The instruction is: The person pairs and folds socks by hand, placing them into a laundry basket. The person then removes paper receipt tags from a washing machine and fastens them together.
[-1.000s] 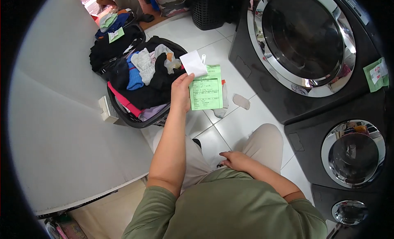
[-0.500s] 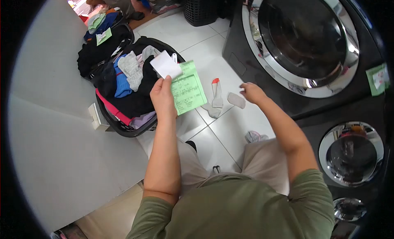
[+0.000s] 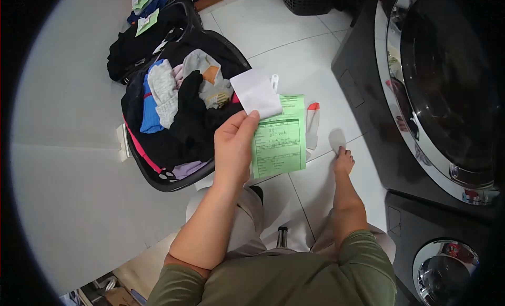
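My left hand [image 3: 236, 140] is closed on a green paper form [image 3: 279, 148] with handwriting, together with a folded white paper [image 3: 256, 93]. A small white clip-like piece [image 3: 274, 83] sticks up behind the papers. Down at the tiled floor, my right hand [image 3: 344, 161] has its fingertips closed at the lower edge of a small grey sock [image 3: 337, 138]. Partly hidden by the form, a white sock with a red toe [image 3: 312, 124] lies on the floor. Left of my hands stands a black laundry basket [image 3: 173, 186] heaped with clothes, a grey sock [image 3: 165, 93] among them.
Front-loading machines with a large round door [image 3: 447, 95] and a smaller door [image 3: 447, 272] line the right side. Another basket of dark clothes [image 3: 137, 48] stands behind the first, beside a grey wall [image 3: 63, 174]. A black crate [image 3: 307, 1] is at the back.
My right hand has lowered to the small grey sock, which has changed shape at my fingertips. My left hand still holds the papers. The view has tilted lower and closer.
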Tool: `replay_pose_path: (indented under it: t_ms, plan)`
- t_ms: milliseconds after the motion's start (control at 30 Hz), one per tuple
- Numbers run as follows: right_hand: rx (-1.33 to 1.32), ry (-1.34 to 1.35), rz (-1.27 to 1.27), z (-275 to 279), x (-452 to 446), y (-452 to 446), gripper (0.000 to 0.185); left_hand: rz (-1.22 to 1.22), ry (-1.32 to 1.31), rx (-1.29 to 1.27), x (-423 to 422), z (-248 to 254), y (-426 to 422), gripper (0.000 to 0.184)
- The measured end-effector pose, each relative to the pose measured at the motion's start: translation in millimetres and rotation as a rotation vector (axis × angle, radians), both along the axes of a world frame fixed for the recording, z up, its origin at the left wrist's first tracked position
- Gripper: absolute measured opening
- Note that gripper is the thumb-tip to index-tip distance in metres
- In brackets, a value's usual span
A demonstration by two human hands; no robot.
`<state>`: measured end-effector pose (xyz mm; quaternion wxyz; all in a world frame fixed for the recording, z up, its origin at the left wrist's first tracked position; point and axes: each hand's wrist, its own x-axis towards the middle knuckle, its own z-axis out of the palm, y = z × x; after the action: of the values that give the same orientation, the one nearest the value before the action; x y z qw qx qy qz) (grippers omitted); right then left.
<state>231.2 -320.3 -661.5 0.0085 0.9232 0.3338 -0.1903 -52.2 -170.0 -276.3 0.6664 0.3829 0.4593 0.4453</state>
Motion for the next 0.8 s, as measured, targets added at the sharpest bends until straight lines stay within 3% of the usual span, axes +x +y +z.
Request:
replay_pose_path:
  t_ms: [33, 133, 233, 333, 400, 533, 733, 800]
  plan:
    - [0.002, -0.110, 0.004, -11, 2, 4, 0.041, 0.001, 0.025, 0.033, 4, -1, 0, 0.023]
    - [0.212, -0.002, -0.176, -2, 14, 35, 0.035, 0.006, 0.001, 0.035, -2, -7, 5, 0.023]
    - [0.562, -0.120, -0.030, 38, -3, 71, 0.029, 0.032, -0.016, 0.039, 0, -6, 5, 0.023]
    - [0.317, 0.059, -0.024, 35, -45, 107, 0.044, 0.006, 0.000, 0.069, -3, -11, 5, 0.023]
    - [0.226, -0.039, 0.084, 18, -76, 110, 0.044, -0.005, 0.002, 0.081, -6, -11, 5, 0.024]
    - [0.392, 0.101, 0.064, -3, -61, 117, 0.041, 0.027, -0.035, 0.035, -7, -5, 3, 0.020]
    - [0.802, 0.177, 0.056, 71, -42, 111, 0.045, -0.022, -0.100, -0.014, -16, -4, 7, 0.021]
    - [0.763, 0.170, 0.155, 72, -61, 94, 0.048, -0.007, -0.146, -0.018, -19, -3, 7, 0.020]
